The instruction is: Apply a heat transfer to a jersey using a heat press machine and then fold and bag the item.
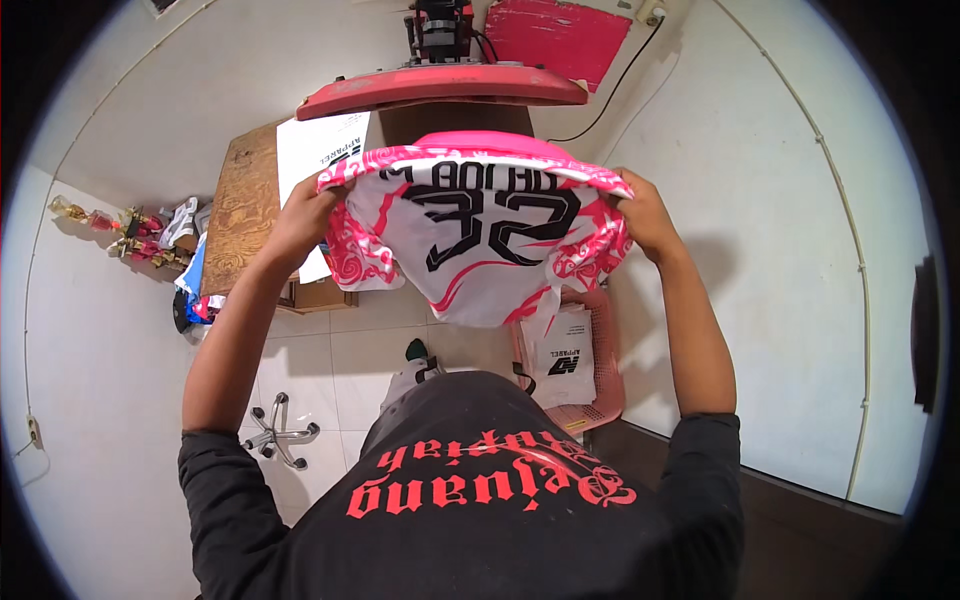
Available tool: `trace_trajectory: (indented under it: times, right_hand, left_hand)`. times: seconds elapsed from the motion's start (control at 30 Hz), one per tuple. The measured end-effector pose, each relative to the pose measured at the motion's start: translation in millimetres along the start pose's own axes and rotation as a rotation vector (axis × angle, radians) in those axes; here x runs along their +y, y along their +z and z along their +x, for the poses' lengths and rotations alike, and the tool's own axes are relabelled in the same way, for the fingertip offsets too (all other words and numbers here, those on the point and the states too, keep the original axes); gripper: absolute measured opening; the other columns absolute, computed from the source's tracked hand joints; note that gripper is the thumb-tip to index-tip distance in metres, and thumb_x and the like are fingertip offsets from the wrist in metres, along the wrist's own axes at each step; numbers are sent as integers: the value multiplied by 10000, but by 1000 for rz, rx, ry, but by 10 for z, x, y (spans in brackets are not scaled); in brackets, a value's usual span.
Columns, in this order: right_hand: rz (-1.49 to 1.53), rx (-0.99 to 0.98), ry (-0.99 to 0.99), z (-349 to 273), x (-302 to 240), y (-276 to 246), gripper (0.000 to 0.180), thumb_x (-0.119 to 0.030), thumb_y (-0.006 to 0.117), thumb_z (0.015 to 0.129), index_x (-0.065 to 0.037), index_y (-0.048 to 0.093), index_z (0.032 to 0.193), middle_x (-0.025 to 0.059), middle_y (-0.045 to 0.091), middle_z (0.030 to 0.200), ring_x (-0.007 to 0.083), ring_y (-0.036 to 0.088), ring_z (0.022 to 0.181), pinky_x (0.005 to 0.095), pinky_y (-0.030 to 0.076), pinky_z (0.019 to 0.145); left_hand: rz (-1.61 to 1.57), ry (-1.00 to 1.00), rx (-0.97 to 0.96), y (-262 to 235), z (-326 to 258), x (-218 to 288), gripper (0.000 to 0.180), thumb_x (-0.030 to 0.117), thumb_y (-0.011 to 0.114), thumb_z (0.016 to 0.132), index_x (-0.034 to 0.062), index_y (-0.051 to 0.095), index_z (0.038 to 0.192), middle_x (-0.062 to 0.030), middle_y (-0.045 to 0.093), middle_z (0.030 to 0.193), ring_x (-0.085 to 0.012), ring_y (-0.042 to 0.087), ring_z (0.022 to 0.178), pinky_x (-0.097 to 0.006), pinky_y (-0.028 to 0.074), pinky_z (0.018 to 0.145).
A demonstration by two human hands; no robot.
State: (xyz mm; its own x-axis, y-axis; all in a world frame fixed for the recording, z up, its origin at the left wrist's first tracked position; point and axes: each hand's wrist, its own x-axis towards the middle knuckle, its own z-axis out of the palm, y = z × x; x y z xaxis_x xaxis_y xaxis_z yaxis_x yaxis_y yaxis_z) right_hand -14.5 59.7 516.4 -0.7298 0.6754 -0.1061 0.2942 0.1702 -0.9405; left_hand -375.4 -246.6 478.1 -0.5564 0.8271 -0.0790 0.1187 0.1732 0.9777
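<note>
A white and pink sports jersey (480, 235) with black lettering hangs stretched between my two hands, its patterned sleeves drooping at either side. My left hand (308, 215) is closed on the jersey's left shoulder edge. On the other side, my right hand (645, 215) grips the right shoulder edge. Both arms reach forward, and the cloth hangs free above the floor. Just beyond the jersey is a pink round-edged press platen (440, 88) on a dark machine head. The fingertips are partly hidden behind the fabric.
A wooden table (240, 200) bears white printed sheets (300, 150) at left. Below the jersey stands a pink plastic basket (607, 375) with white packages (565, 350). A wheeled chair base (282, 432) is on the tiled floor. Trophies (130, 235) are at far left; a wall (790, 250) rises at right.
</note>
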Motion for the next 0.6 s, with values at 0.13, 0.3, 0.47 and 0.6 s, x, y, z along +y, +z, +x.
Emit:
trace_trajectory:
  times: [0.13, 0.3, 0.47, 0.6]
  right_hand:
    - [149, 15, -39, 516, 139, 115, 290, 28, 518, 918, -31, 662, 1163, 5, 667, 1018, 98, 613, 926, 258, 497, 838]
    - [290, 57, -91, 1098, 226, 152, 314, 14, 524, 960, -33, 665, 1237, 34, 700, 1065, 131, 668, 915, 278, 537, 824]
    - [670, 135, -3, 1524, 442, 323, 359, 17, 553, 980, -51, 650, 1320, 113, 726, 1168, 234, 720, 1015, 376, 598, 878]
    - [702, 111, -128, 1948, 769, 460, 331, -46, 573, 992, -36, 601, 1321, 110, 690, 1240, 249, 707, 1082, 389, 590, 918]
  left_hand:
    - [-204, -71, 71, -104, 370, -164, 272, 254, 639, 1035, 21, 683, 1167, -42, 730, 1019, -128, 671, 862, -299, 538, 772]
    - [-367, -152, 41, -168, 734, -136, 339, 304, 678, 1012, -1, 676, 1161, -101, 742, 1016, -173, 720, 824, -334, 590, 722]
    - [-95, -114, 133, -125, 971, -116, 445, 280, 688, 995, -27, 632, 1312, -118, 707, 1196, -180, 678, 1064, -330, 527, 927]
    - [-90, 46, 52, -276, 1443, -534, 460, 332, 658, 1004, 35, 627, 1354, -94, 665, 1283, -191, 628, 1149, -332, 487, 1001]
